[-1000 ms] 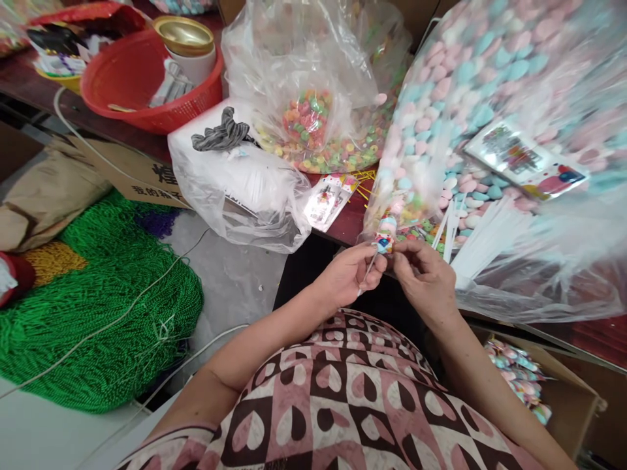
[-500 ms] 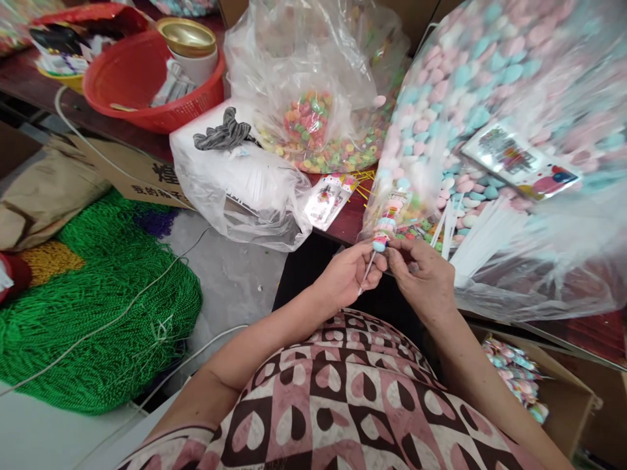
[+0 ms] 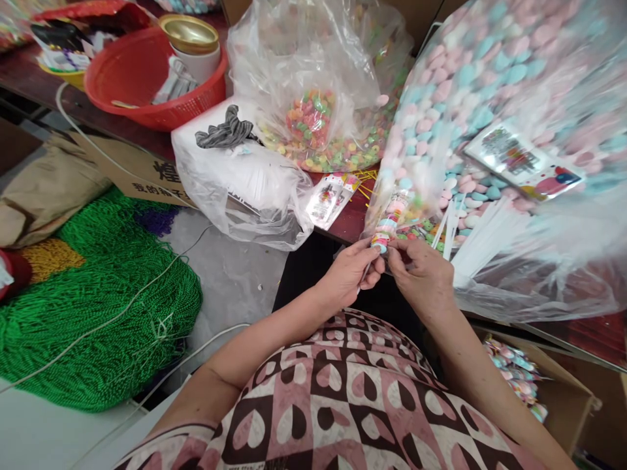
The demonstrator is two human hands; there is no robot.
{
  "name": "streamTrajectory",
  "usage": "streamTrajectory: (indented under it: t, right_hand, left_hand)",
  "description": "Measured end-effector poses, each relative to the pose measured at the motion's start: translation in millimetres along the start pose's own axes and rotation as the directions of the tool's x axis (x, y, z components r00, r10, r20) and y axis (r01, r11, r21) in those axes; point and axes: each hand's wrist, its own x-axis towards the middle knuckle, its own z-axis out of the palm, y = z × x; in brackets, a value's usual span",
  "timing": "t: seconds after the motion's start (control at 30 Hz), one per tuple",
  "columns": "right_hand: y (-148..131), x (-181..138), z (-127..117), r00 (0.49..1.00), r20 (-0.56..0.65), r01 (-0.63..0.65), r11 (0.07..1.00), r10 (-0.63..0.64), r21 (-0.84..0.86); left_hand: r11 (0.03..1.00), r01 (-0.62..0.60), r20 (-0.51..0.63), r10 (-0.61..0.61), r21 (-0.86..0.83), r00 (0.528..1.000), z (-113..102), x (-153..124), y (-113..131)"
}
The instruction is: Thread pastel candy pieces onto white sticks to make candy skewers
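A candy skewer (image 3: 385,230), pastel marshmallows and fruit-coloured pieces in a clear printed wrapper, points up and away from me. My left hand (image 3: 353,269) is closed round its white stick, just below the lowest marshmallow. On the other side, my right hand (image 3: 422,269) pinches at the wrapper's lower end, fingertips close to the left ones. Whatever lies between those right fingertips is too small to make out. Just beyond the skewer are loose gummy rings (image 3: 425,228) and several white sticks (image 3: 482,238) on the plastic.
A large bag of pink, blue and white marshmallows (image 3: 470,85) fills the right; printed wrappers (image 3: 526,162) lie on it. Behind sits a bag of gummy rings (image 3: 313,121). A red basket (image 3: 142,114) stands left, green cords (image 3: 108,307) below, a carton of wrapped skewers (image 3: 563,398) lower right.
Both hands stay at the skewer with small finger movements. The left fingers now cover more of the stick, and the wrapped end has tilted slightly. The whole view has shifted a little.
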Motion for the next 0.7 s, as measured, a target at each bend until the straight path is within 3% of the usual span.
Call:
streamTrajectory:
  t: [0.23, 0.47, 0.7]
  right_hand:
    - [2.7, 2.5, -1.7, 0.998, 0.034, 0.050, 0.997, -0.052, 0.061]
    - [3.7, 2.8, -1.1, 0.996, 0.022, 0.082, 0.997, -0.083, 0.011]
    - [3.7, 2.7, 0.1, 0.998, 0.061, 0.030, 0.999, -0.031, 0.024]
  left_hand:
    - [0.999, -0.008, -0.024, 0.009, 0.040, 1.000, 0.8, 1.4, 0.6]
    - [0.994, -0.007, -0.058, 0.013, 0.105, 0.998, 1.5, 3.4, -2.0]
    - [0.990, -0.015, -0.071, 0.025, 0.139, 0.997, 2.2, 3.7, -1.8]
